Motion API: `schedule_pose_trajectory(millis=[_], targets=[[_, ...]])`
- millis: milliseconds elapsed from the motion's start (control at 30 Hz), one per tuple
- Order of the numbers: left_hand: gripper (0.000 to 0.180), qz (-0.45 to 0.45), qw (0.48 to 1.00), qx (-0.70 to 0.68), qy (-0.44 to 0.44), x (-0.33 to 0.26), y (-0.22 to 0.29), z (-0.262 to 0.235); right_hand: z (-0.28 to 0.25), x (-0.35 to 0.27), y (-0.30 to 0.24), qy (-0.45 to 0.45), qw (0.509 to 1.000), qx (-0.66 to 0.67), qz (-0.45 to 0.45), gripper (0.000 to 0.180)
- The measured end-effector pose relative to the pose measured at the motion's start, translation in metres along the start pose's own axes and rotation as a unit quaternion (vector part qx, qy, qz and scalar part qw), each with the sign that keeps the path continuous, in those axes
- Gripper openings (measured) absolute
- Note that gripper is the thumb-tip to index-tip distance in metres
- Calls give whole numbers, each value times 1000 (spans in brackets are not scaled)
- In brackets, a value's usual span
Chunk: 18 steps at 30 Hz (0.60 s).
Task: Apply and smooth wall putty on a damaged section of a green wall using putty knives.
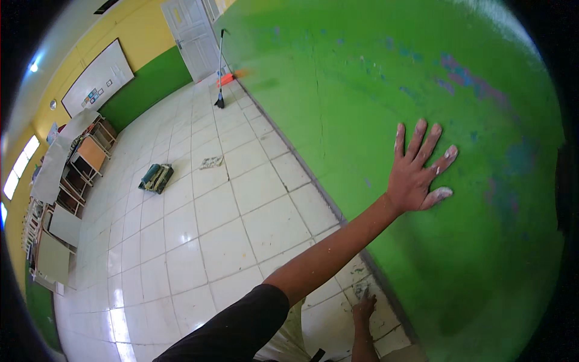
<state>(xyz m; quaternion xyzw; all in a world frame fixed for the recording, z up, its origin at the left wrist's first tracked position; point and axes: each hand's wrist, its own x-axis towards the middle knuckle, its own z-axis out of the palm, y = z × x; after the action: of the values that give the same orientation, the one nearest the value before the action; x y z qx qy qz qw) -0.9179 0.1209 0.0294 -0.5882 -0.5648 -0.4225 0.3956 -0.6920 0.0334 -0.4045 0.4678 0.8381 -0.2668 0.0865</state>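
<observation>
My left hand (416, 172) is spread flat against the green painted wall (374, 78), fingers pointing up and dusted with white powder. Its bare forearm and black sleeve reach up from the lower edge. The wall shows blue and purple patches where the paint is worn. My right hand (363, 308) hangs low by the foot of the wall, over a dirty floor tile, fingers loosely apart with nothing visible in them.
White floor tiles (199, 229) stretch to the left. A dark green bag (155, 178) and a small scrap (211, 161) lie on them. A long-handled broom (221, 66) leans by an orange object (227, 78). Desks (84, 160) line the left wall near a whiteboard (96, 78) and a white door (194, 36).
</observation>
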Motion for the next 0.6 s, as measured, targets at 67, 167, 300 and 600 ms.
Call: schedule_pose_trajectory(millis=[67, 167, 300, 600], targets=[[68, -6, 1000, 14, -3, -6, -1, -1, 1, -5, -10, 24, 999, -24, -7, 72], [70, -39, 999, 8, 0, -18, -2, 7, -2, 0, -17, 62, 995, -66, -44, 66], [75, -68, 997, 23, -30, -52, -17, 10, -33, 28, -66, 189, 950, 81, -237, 73], [90, -375, 758, 88, -526, -372, -186, -148, -73, 47, -188, 95, 921, 82, -369, 89]])
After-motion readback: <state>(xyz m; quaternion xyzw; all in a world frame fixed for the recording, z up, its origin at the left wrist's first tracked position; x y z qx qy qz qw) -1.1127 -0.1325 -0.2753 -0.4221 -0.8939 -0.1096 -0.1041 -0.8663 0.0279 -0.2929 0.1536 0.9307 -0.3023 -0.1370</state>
